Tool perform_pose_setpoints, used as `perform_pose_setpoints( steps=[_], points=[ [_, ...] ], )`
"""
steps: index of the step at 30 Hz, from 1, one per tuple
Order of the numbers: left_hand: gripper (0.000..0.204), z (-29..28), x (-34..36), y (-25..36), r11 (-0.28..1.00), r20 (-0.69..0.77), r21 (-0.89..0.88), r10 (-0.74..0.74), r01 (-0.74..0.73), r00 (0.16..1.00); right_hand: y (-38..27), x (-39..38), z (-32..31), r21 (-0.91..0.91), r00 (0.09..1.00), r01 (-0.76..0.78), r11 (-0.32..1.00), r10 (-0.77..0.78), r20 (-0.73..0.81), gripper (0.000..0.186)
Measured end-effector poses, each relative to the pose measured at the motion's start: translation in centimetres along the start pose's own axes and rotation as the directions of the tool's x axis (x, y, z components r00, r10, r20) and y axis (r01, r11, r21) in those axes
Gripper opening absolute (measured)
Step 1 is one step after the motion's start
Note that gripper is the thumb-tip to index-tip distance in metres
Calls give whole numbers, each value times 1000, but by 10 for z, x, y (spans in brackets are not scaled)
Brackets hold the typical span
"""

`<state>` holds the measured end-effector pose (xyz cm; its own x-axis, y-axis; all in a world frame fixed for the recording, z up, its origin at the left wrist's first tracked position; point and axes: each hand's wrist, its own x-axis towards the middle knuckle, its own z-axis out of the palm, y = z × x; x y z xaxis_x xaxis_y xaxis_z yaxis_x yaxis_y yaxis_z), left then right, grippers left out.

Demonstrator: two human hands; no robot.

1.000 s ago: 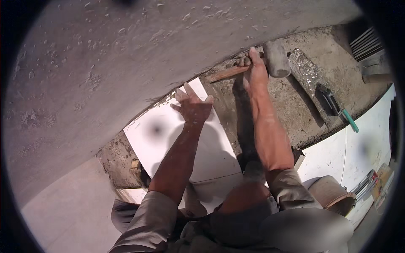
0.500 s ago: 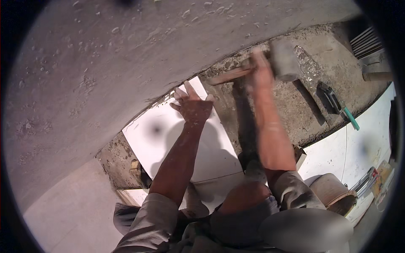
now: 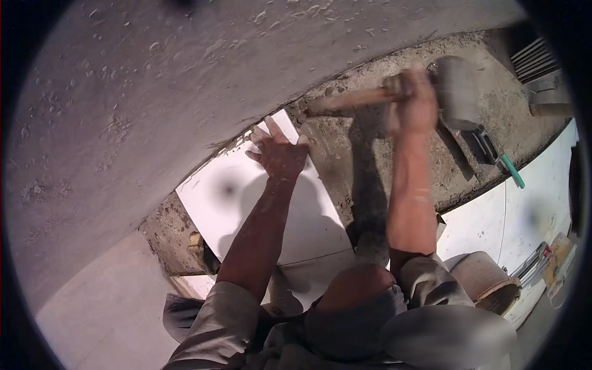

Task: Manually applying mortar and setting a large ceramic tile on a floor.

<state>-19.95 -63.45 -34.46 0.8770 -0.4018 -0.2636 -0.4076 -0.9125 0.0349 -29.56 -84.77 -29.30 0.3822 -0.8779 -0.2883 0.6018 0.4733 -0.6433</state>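
A large white tile (image 3: 213,206) lies against the wall in front of me. My left hand (image 3: 280,151) rests on its far right corner, fingers spread flat and holding nothing. Raised over the bare mortar bed to the right, my right hand (image 3: 416,105) is wrapped around the wooden handle (image 3: 357,98) of a rubber mallet. The mallet's big grey head (image 3: 457,92) points right, and both it and the hand are smeared by motion. The handle's end juts out to the left, beyond the tile's right edge.
The rough grey wall (image 3: 135,92) runs along the far side. On the screed at right lies a tool with a green handle (image 3: 513,171). White tiles (image 3: 481,225) cover the right side, with a dirty bucket (image 3: 487,277) on them. A broken strip of bed (image 3: 176,237) borders the tile's left.
My right hand has swung the mallet to the right, and its head now covers part of the clear plastic on the screed. My left hand has stayed on the tile.
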Motion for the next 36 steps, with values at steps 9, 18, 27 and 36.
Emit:
perform_pose_setpoints(
  steps=[9, 18, 27, 36],
  points=[
    [104, -13, -1, 12, 996, 20, 88, -37, 35, 999, 39, 5, -16, 8, 988, -117, 993, 117, -98, 15],
    [99, -16, -2, 16, 997, 18, 43, -61, 60, 998, 54, -15, 17, 31, 953, -257, 966, 259, -156, 8],
    [102, -20, 3, 15, 998, 116, 40, -59, 55, 991, 17, 5, -20, 41, 992, -128, 991, 128, 11, 19],
    [105, -7, 1, 5, 998, 2, 49, 41, -41, 999, 68, -8, 7, -10, 994, -46, 999, 44, -100, 20]
  ],
)
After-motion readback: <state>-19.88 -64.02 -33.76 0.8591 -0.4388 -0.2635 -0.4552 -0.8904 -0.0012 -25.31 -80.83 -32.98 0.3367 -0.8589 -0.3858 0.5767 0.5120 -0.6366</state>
